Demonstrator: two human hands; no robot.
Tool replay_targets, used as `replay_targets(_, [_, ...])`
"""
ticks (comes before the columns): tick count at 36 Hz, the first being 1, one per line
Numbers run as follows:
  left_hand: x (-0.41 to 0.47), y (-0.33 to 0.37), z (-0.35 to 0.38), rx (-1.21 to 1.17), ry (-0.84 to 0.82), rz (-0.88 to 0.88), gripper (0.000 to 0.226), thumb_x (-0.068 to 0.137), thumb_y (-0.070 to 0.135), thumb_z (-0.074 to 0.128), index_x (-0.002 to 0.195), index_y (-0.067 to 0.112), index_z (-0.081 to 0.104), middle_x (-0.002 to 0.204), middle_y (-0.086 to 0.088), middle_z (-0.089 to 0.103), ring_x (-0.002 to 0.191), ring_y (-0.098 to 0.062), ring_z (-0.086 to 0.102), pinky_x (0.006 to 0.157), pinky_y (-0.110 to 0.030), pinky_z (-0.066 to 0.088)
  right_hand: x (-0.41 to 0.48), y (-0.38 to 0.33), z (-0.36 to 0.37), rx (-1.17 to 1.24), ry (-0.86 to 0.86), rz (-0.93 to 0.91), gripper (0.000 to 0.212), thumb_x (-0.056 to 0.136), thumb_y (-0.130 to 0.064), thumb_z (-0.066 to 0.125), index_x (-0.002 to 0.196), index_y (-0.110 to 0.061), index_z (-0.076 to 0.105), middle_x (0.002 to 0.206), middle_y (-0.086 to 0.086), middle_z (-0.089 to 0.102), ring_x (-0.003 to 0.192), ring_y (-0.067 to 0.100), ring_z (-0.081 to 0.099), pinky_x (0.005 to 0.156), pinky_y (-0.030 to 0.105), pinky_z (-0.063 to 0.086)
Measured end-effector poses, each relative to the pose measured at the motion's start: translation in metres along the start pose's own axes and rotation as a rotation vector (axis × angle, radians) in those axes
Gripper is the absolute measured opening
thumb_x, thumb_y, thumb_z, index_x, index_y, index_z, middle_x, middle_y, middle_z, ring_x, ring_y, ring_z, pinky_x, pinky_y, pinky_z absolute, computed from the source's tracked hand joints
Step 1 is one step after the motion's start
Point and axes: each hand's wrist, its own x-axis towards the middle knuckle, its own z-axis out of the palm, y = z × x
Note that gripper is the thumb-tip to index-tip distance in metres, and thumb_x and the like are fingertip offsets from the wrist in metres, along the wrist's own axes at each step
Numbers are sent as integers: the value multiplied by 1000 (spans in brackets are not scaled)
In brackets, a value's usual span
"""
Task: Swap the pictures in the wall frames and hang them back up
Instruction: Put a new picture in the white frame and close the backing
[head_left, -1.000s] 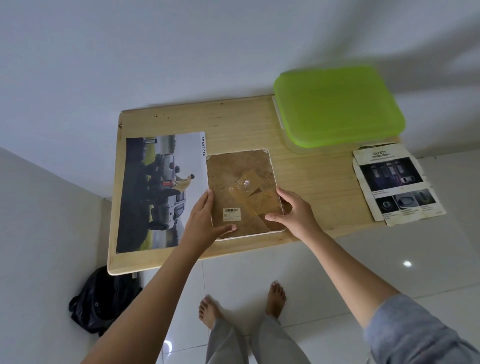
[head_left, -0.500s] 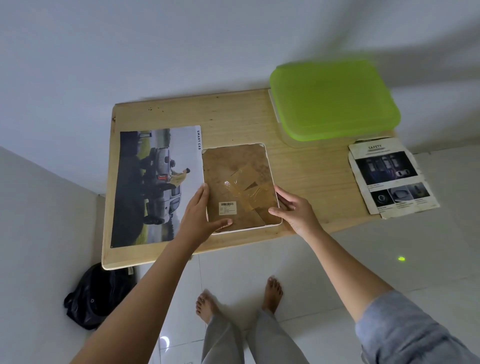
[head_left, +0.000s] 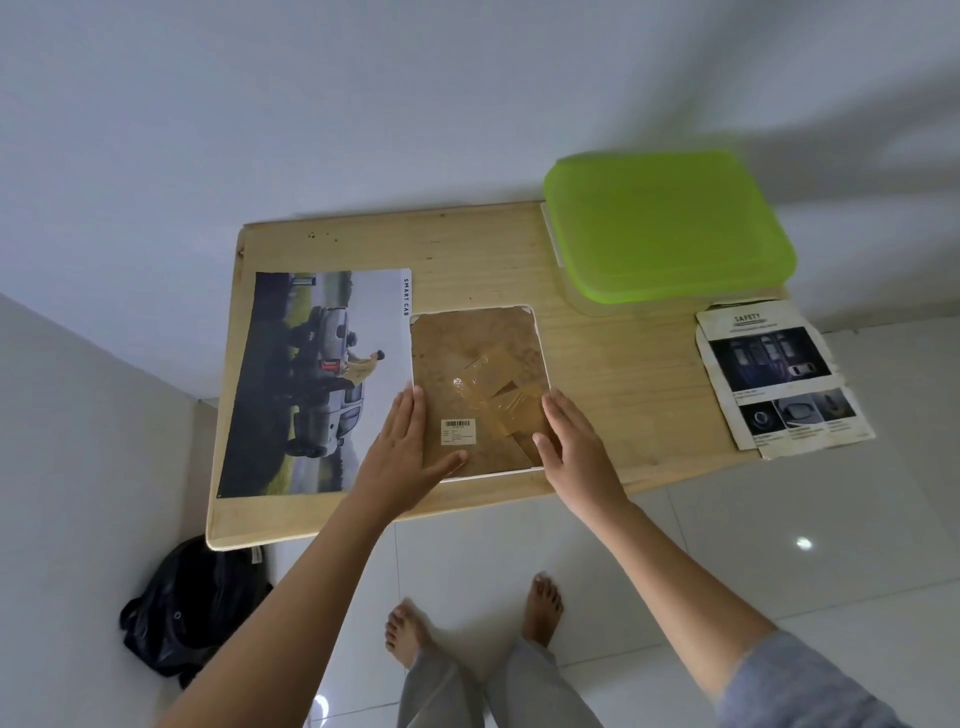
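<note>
Nearest to me, my bare feet (head_left: 472, 618) stand on the white tiled floor (head_left: 779, 519), with a black bag (head_left: 182, 618) slumped against the wall at the lower left. Both my arms reach forward to the wooden table (head_left: 623, 374). My left hand (head_left: 402, 449) lies flat and spread on the left edge of the frame (head_left: 478, 389), thumb stretched across its lower corner, fingers pointing away from me. My right hand (head_left: 571, 441) lies flat and spread on the frame's right edge, thumb on the brown backing; neither hand is closed around anything, both only press down. The frame lies face down near the table's front edge, its white rim showing around a brown back board with a barcode sticker (head_left: 458, 432) and strips of clear tape (head_left: 493, 395). Just to its left, touching or slightly under its edge, lies a large car picture (head_left: 317, 379) marked SMART CAB, flat on the table. Well apart to the right, a creased safety leaflet (head_left: 779, 374) hangs over the table's right end. Farther back on the right sits a clear box with a green lid (head_left: 667, 223), against the white wall (head_left: 363, 104).
</note>
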Motion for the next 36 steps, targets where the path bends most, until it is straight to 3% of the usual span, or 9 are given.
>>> replay_targets(3, [0,-9,12,78,52,30,108,64,88,3,140,18,-26,150,3,-26,139,-9,-23,113,-28,-6,-1,-4,12,-120,-46,-115,47,97,-22,38,140,-2,33,151,8,26,141,16,15,115,27,15])
replay_targets(6, [2,-14,18,101,90,44,100,69,84,5,138,20,-29,150,4,-27,139,-9,-23,112,-27,-7,-2,-2,24,-177,-71,-120,52,95,-27,26,138,1,35,149,12,28,140,22,22,114,35,20])
replay_targets(10, [3,-16,18,128,110,54,97,71,82,7,136,21,-31,149,5,-28,138,-10,-24,111,-26,-8,-1,1,27,-241,-99,-101,50,96,-25,26,136,2,37,147,15,33,138,27,29,113,36,23])
replay_targets(14, [1,-15,20,134,130,52,95,73,80,9,139,21,-27,153,3,-22,140,-11,-21,111,-26,-7,-2,1,24,-243,-126,-128,59,98,-37,13,140,0,30,151,9,20,141,21,18,115,34,15])
replay_targets(18, [-1,-12,23,131,177,27,90,76,77,7,141,22,-22,152,3,-20,141,-13,-19,113,-29,-8,0,-4,10,-108,-143,-117,50,98,-21,38,144,-7,22,154,-1,10,142,7,4,114,18,5])
replay_targets(21, [-1,-7,27,143,230,1,85,80,71,8,143,20,-17,153,0,-20,142,-17,-19,114,-31,-8,1,-6,7,-64,-107,-73,56,97,-17,43,146,-10,17,153,-6,8,140,1,2,108,5,-2])
replay_targets(27, [0,7,38,94,269,-47,82,84,60,6,147,9,-5,156,-9,-9,139,-14,-19,112,-28,-8,9,-13,16,3,-33,160,60,97,-19,41,146,-4,10,156,9,8,145,18,2,110,17,-3])
replay_targets(32, [1,12,42,60,309,-58,79,87,57,9,148,7,-1,157,-11,-5,140,-15,-13,113,-29,-5,11,-20,15,112,52,253,59,92,-17,52,143,-4,25,148,8,32,138,22,22,111,23,16])
replay_targets(36, [-1,14,42,41,319,-71,79,86,57,10,148,9,0,157,-9,-4,143,-17,-7,113,-30,1,16,-16,7,248,128,342,52,81,-16,64,130,-7,48,124,9,52,120,24,45,103,34,37])
